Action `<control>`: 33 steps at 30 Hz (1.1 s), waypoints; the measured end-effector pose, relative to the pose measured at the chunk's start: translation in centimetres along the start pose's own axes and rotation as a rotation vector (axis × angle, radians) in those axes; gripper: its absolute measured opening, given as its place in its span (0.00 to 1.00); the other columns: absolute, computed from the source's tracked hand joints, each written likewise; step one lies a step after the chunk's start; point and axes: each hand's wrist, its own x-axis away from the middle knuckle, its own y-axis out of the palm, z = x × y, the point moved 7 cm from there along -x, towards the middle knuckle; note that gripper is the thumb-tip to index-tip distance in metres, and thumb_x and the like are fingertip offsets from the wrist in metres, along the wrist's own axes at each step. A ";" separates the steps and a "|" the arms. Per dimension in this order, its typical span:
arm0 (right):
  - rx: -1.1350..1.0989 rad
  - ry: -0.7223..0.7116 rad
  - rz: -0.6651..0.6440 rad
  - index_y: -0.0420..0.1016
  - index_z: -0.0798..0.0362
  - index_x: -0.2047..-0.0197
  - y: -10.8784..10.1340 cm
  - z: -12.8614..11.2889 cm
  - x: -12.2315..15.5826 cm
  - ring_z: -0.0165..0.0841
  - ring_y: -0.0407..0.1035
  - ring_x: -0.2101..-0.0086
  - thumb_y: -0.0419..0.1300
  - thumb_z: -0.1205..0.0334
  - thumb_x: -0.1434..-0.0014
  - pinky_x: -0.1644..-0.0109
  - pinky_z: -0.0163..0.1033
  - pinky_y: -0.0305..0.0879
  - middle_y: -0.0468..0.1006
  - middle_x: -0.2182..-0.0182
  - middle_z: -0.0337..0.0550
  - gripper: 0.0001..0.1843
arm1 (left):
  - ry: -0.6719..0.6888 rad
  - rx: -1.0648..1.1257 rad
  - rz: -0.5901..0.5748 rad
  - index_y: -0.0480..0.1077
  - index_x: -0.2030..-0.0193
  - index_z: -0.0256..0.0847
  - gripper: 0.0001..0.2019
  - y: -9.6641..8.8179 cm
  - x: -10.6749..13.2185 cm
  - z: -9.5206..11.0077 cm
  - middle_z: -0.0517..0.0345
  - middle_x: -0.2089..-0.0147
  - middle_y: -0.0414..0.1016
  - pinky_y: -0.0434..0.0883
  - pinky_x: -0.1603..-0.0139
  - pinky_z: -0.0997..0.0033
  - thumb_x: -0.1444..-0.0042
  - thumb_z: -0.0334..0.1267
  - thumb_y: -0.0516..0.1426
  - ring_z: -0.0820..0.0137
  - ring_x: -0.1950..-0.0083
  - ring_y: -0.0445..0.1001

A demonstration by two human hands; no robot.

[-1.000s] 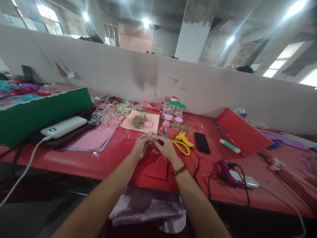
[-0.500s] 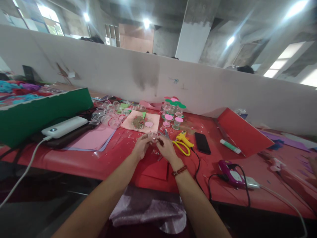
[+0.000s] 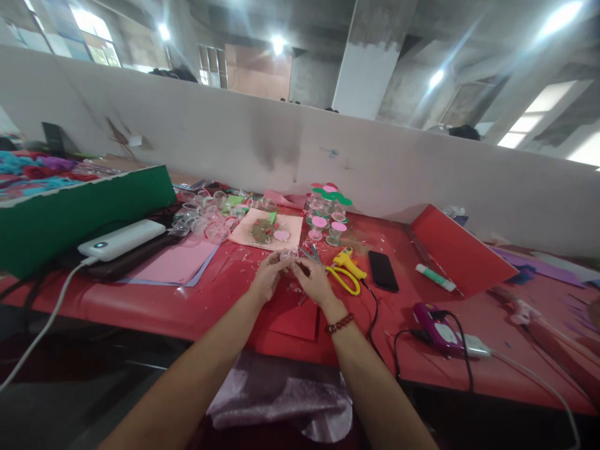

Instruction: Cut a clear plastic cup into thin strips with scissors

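Observation:
Between my two hands is a small clear plastic cup [image 3: 287, 255], partly hidden by my fingers. My left hand [image 3: 268, 276] is closed on its left side. My right hand [image 3: 311, 279], with a beaded bracelet at the wrist, grips it from the right. Just beyond lies a pale pink sheet [image 3: 291, 222] bearing a brownish-green patch and a pink paper disc [image 3: 282, 235]. Scissors with yellow handles [image 3: 344, 280] rest right of my right hand, beside a yellow glue gun [image 3: 349, 260]. Red paper [image 3: 295, 322] lies below my hands.
Clear cups [image 3: 206, 219] are heaped at left, and cups topped with pink and green discs [image 3: 328, 215] stand behind. A phone [image 3: 383, 270], glue stick [image 3: 435, 277], purple power strip [image 3: 438, 330], red board [image 3: 462, 250], power bank [image 3: 122, 240] and pink paper [image 3: 171, 259] surround the work spot.
The fingers of my right hand have shifted slightly to the left around the cup. Both arms stay in nearly the same place.

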 end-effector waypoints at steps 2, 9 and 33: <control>0.009 0.017 -0.009 0.76 0.51 0.62 0.1 0.1 0.0 0.32 0.71 0.66 0.53 0.52 0.36 0.60 0.35 0.64 0.79 0.66 0.40 0.14 | -0.008 0.004 -0.005 0.77 0.64 0.38 0.15 0.1 0.1 0.0 0.59 0.69 0.75 0.66 0.68 0.76 0.62 0.38 0.69 0.76 0.70 0.69; 0.028 0.032 0.005 0.76 0.50 0.62 0.0 0.3 0.0 0.32 0.70 0.67 0.53 0.51 0.37 0.61 0.36 0.65 0.79 0.67 0.41 0.15 | -0.024 0.005 -0.023 0.77 0.62 0.38 0.17 0.1 0.2 0.1 0.56 0.65 0.77 0.67 0.66 0.75 0.61 0.37 0.69 0.74 0.68 0.71; 0.129 0.032 -0.048 0.76 0.50 0.55 0.4 0.6 0.0 0.34 0.72 0.65 0.51 0.52 0.35 0.59 0.37 0.65 0.80 0.62 0.43 0.16 | -0.023 -0.019 0.010 0.76 0.64 0.37 0.16 0.2 0.3 0.2 0.58 0.66 0.76 0.66 0.67 0.75 0.62 0.35 0.69 0.75 0.69 0.70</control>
